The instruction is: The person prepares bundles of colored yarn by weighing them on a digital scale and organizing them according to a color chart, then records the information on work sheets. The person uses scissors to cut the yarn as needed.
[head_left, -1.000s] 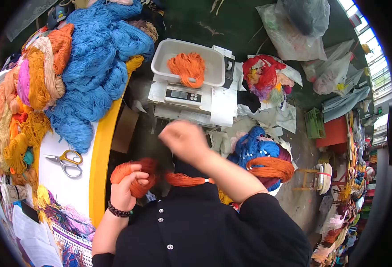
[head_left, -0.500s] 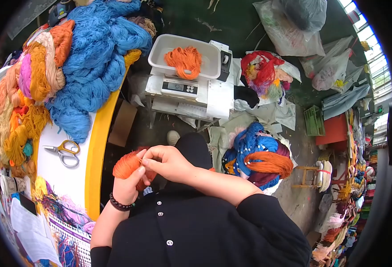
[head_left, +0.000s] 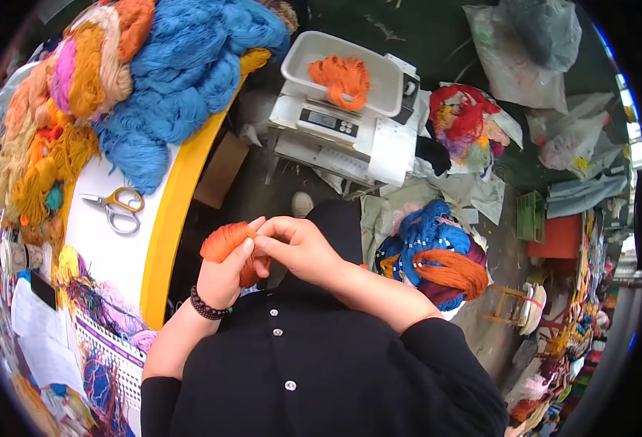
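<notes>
Wrapped in the fingers of my left hand [head_left: 225, 278] is an orange skein of yarn [head_left: 223, 242], held in front of my chest. My right hand [head_left: 297, 246] meets it there, thumb and forefinger pinched together at the skein's right edge near the left thumb. Whether a single strand lies in that pinch is too small to make out. More orange yarn [head_left: 341, 80] rests in a white plastic tub [head_left: 297, 61] on a weighing scale [head_left: 329, 122] beyond my hands. Left of the hands, scissors [head_left: 123, 208] with a yellow and a grey handle lie on the table.
The white table [head_left: 91, 240] has a yellow edge and bears heaped blue yarn [head_left: 179, 73] and other coloured skeins. On the floor to the right sits a bundle of blue and rust yarn [head_left: 452, 269]. Plastic bags [head_left: 517, 58] and a green crate [head_left: 530, 217] stand farther right.
The view has shifted, so the surroundings sit differently in the frame. Both hands remain together at the orange skein, with the right fingers still pinched at its edge.
</notes>
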`<state>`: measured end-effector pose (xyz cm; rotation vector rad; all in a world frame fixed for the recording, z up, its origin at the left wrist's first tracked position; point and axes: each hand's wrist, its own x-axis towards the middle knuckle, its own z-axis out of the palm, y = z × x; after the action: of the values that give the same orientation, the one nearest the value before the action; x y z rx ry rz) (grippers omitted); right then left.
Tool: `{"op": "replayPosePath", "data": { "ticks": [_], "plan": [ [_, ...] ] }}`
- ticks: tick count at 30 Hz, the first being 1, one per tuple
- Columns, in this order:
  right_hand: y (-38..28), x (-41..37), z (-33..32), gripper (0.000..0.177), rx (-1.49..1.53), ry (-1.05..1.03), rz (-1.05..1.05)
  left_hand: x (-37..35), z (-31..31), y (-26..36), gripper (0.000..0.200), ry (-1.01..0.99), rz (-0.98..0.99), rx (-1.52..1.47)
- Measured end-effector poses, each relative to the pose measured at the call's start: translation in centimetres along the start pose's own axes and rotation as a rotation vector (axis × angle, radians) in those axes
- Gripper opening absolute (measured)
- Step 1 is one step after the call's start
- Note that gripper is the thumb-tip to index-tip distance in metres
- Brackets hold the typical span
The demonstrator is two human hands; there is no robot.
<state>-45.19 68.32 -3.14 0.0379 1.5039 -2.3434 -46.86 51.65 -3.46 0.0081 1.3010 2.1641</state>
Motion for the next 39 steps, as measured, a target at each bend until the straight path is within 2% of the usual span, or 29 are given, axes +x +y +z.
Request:
{"op": "replayPosePath", "data": {
  "ticks": [2, 6, 8, 12, 15, 17, 19, 20, 21, 22, 23, 25, 26, 28, 29, 31, 32, 33, 34, 35, 37, 39],
  "plan": [
    [-0.5, -0.1, 0.0, 0.016, -0.018, 0.038, 0.036, 0.0, 0.4, 0.1, 0.035, 0.063, -0.013, -0.097],
    [0.1, 0.1, -0.2, 0.017, 0.074, 0.087, 0.064, 0.0, 0.4, 0.1, 0.037, 0.067, -0.039, -0.101],
    [-1.0, 0.0, 0.2, 0.017, 0.012, 0.089, 0.107, 0.2, -0.1, -0.4, 0.04, -0.022, -0.008, -0.024],
    [-1.1, 0.1, 0.1, 0.017, -0.132, 0.071, 0.157, 0.1, 0.1, -0.5, 0.042, -0.025, -0.01, 0.057],
    [-1.3, 0.1, 0.1, 0.014, -0.096, 0.064, 0.162, 0.1, -0.1, -0.5, 0.041, -0.043, -0.011, 0.049],
    [-0.8, 0.1, 0.1, 0.014, -0.055, 0.093, 0.131, 0.2, -0.6, -0.8, 0.038, 0.012, -0.024, -0.11],
    [-1.5, 0.1, 0.0, 0.014, 0.021, 0.105, 0.103, 0.5, -1.6, -0.9, 0.034, -0.08, 0.093, -0.252],
    [-2.8, -0.1, -0.1, 0.014, 0.053, 0.093, 0.107, 0.5, -2.7, -1.4, 0.031, -0.037, 0.041, -0.404],
    [-5.0, -0.4, 0.1, 0.013, 0.09, 0.065, 0.102, 0.6, -3.3, -0.9, 0.029, -0.111, 0.0, -0.593],
    [-7.1, -0.9, -0.5, 0.011, 0.202, -0.054, 0.171, 0.6, -3.9, -0.5, 0.027, -0.184, -0.045, -0.782],
    [-10.2, -1.5, -0.6, 0.012, 0.144, -0.128, 0.221, 0.9, -5.4, -1.3, 0.02, -0.169, -0.048, -0.866],
    [-18.8, -3.7, 0.8, 0.017, -0.358, -0.058, 0.213, 1.3, -7.6, -2.3, 0.022, -0.093, -0.105, -1.051],
    [-22.2, -4.9, 1.5, 0.016, -0.521, 0.053, 0.124, 1.5, -9.2, -3.6, 0.026, -0.03, -0.094, -1.015],
    [-27.5, -7.1, 1.9, 0.02, -0.666, 0.161, -0.229, 2.0, -13.3, -6.8, 0.024, -0.008, -0.185, -1.106],
    [-30.2, -8.2, 2.0, 0.025, -0.774, 0.227, -0.382, 2.4, -14.8, -8.2, 0.023, 0.104, -0.247, -1.173],
    [-36.5, -9.3, 1.1, 0.03, -0.607, 0.125, -0.314, 2.9, -17.3, -11.4, 0.021, 0.484, -0.241, -1.016],
    [-39.6, -9.9, 0.7, 0.033, -0.525, 0.081, -0.275, 2.8, -18.4, -12.3, 0.02, 0.582, -0.249, -1.001],
    [-40.6, -9.7, 1.4, 0.017, -0.572, 0.106, -0.453, 2.6, -19.6, -13.2, 0.019, 0.679, -0.258, -0.982],
    [-42.3, -9.6, 1.8, 0.01, -0.595, 0.118, -0.542, 2.4, -20.0, -13.3, 0.02, 0.751, -0.245, -0.996],
    [-44.0, -9.4, 2.1, 0.006, -0.618, 0.133, -0.631, 2.5, -19.7, -13.0, 0.022, 0.806, -0.236, -0.897],
    [-50.1, -10.3, 0.5, 0.013, -0.756, 0.243, -0.712, 2.7, -21.6, -14.9, 0.021, 0.797, -0.217, -0.844],
    [-54.2, -9.9, -1.0, 0.017, -0.846, 0.238, -0.767, 2.6, -22.1, -15.6, 0.021, 0.79, -0.195, -0.792]
  ]
}}
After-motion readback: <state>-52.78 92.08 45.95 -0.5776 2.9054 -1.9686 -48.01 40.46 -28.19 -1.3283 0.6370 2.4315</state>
